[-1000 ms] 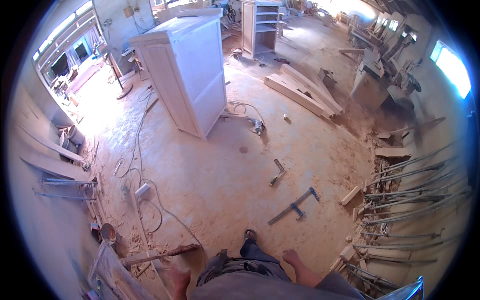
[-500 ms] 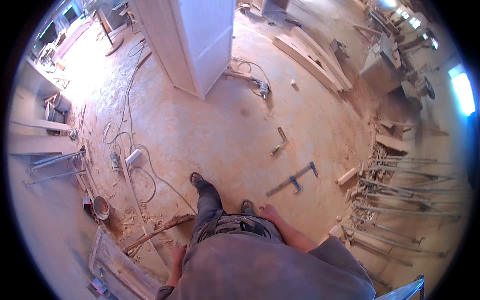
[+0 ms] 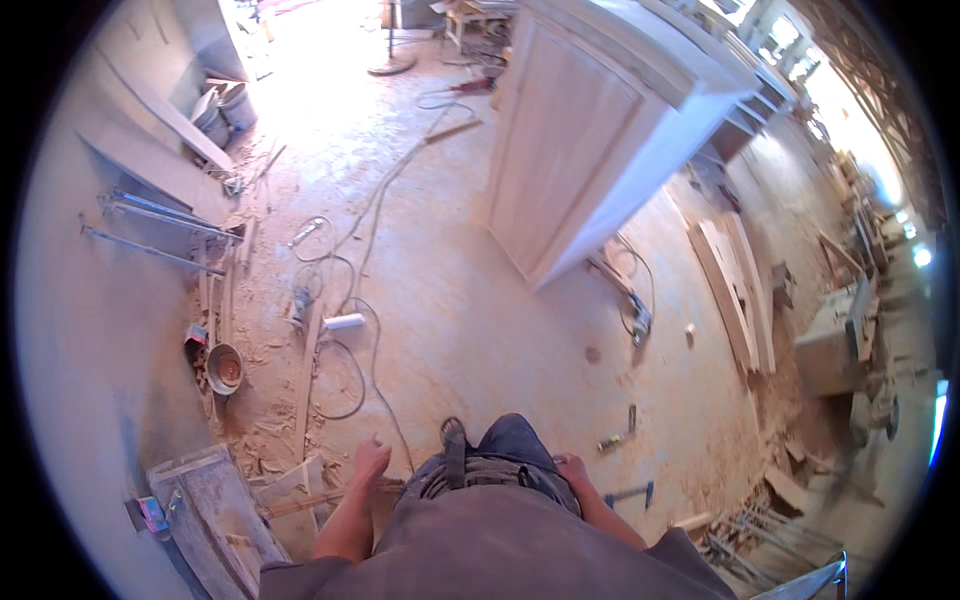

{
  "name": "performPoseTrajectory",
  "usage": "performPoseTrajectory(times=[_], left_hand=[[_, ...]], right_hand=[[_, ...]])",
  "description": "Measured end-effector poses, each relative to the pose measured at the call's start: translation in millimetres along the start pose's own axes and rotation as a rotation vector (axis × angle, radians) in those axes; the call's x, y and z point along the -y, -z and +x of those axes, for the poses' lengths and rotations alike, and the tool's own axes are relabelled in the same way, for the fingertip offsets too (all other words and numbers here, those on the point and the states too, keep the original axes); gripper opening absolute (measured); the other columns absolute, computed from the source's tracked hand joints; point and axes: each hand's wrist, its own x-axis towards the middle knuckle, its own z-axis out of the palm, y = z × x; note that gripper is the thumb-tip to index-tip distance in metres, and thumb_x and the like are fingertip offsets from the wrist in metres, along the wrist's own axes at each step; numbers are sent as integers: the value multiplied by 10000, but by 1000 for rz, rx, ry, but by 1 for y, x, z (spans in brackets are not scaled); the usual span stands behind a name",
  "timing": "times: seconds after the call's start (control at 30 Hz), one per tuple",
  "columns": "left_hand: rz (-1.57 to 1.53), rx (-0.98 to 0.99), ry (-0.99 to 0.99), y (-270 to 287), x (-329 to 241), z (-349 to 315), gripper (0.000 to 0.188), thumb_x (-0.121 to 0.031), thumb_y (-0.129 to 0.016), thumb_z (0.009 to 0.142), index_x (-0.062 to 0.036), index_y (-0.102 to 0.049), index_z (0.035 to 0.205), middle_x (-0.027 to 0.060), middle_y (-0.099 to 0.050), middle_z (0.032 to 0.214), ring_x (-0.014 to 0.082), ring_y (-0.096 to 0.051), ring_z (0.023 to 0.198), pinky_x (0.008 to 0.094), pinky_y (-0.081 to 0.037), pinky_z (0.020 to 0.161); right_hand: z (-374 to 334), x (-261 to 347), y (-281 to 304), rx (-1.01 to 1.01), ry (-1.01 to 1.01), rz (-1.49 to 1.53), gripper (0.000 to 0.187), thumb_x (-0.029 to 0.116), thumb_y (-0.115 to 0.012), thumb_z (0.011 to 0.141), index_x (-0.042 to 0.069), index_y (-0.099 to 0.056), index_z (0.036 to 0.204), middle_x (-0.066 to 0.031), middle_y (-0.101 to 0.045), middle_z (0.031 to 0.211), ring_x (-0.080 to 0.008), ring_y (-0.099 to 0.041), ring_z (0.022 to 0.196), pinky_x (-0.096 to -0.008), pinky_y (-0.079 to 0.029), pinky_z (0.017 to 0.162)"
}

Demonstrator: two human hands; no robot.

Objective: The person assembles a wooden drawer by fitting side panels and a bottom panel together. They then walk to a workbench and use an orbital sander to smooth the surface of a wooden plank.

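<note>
My left hand [image 3: 371, 458] hangs low in front of my left side, fingers loosely apart, with nothing visible in it. Beside my waist on the right is my right hand [image 3: 573, 470]; it is small and foreshortened, and how its fingers lie is unclear. Just beyond that hand, a blue bar clamp [image 3: 630, 495] lies on the floor, partly hidden by my arm. An L-shaped tool with a handle [image 3: 614, 441] rests a little farther off. Ahead stands a tall, pale wooden cabinet [image 3: 575, 150] with panelled sides, touched by neither hand.
A corded power tool [image 3: 641, 322] lies right of the cabinet, near stacked timber [image 3: 725, 295]. Loose cable [image 3: 372, 350] loops across the floor beside a white roll [image 3: 343, 321]. A round bowl [image 3: 224, 369] and wood scraps line the left wall. Several metal clamps [image 3: 760, 540] lie lower right.
My view has turned leftward and up, so the cabinet now appears farther right and more of its front shows. My left hand has swung forward; the clamp now sits close by my right arm.
</note>
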Motion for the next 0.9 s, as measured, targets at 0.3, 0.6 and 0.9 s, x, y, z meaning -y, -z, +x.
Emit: performPoseTrajectory(times=[0.3, 0.6, 0.9], left_hand=[[-214, 14, -32, 22, -132, 186, 649, -269, -660, 834, 26, -520, 1395, 249, -709, 1092, 371, -673, 1068, 411, -528, 931], [-383, -386, 506, 115, -4, 245, 273, -212, -687, 754, -21, -726, 946, 199, -723, 847, 358, -706, 865, 426, -536, 737], [-308, 25, 334, 119, -155, 382, 360, -169, -646, 809, 25, -679, 1111, 221, -695, 912, 337, -681, 862, 423, -515, 740]], right_hand=[[195, 110, 31, 186, 35, -165, 298, 294, -631, 864, 117, -763, 1063, -181, -732, 1057, -349, -707, 984, -432, -552, 878], [444, 268, 88, 303, 337, -625, 296, 213, -558, 799, 92, -734, 1004, -251, -686, 1035, -443, -656, 978, -544, -524, 892], [635, 565, 148, 148, 182, -24, 406, 148, -591, 811, 74, -715, 1190, -215, -720, 1107, -352, -691, 1060, -413, -530, 939]])
